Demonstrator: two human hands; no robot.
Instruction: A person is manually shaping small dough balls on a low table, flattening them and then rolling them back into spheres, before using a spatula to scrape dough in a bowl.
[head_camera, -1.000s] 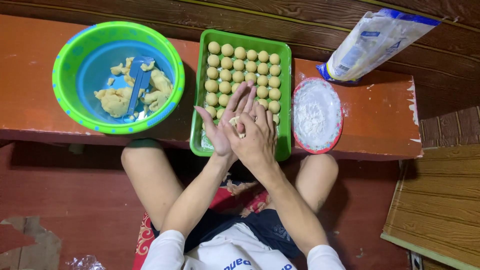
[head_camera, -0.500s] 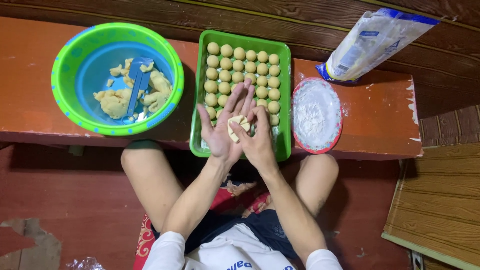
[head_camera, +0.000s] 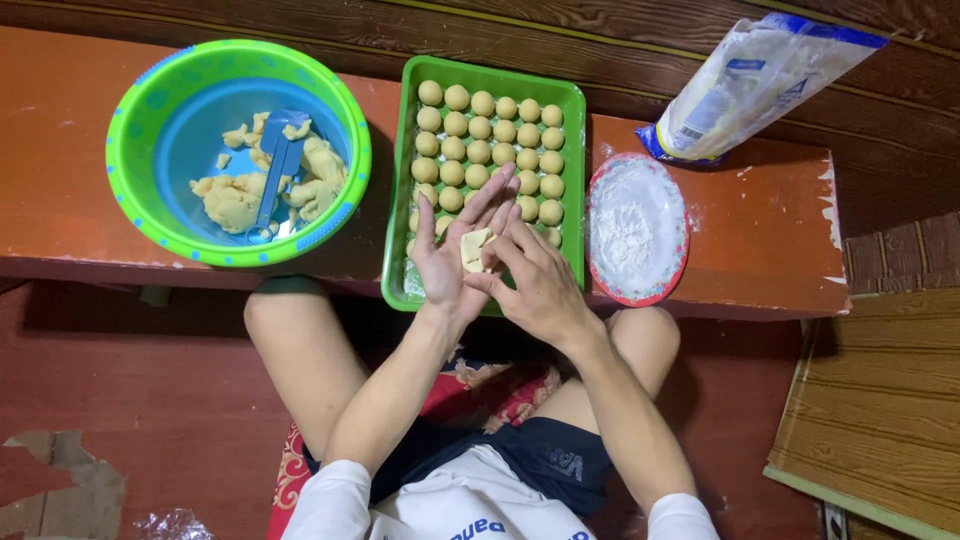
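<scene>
My left hand (head_camera: 447, 262) lies palm up over the near end of a green tray (head_camera: 568, 100), with a flattened piece of yellow dough (head_camera: 473, 249) resting on the palm. My right hand (head_camera: 538, 285) comes in from the right, and its fingertips press on the dough. Rows of several rolled dough balls (head_camera: 490, 140) fill the far part of the tray.
A green and blue bowl (head_camera: 145, 120) at the left holds dough lumps (head_camera: 232, 200) and a blue spoon (head_camera: 275, 170). A red-rimmed plate of white flour (head_camera: 637, 228) sits right of the tray, a flour bag (head_camera: 755, 80) behind it. All rest on an orange bench (head_camera: 760, 230).
My palms were pressed together over the dough; they have come apart, the left palm now faces up with the flattened dough showing and the right fingers press on it.
</scene>
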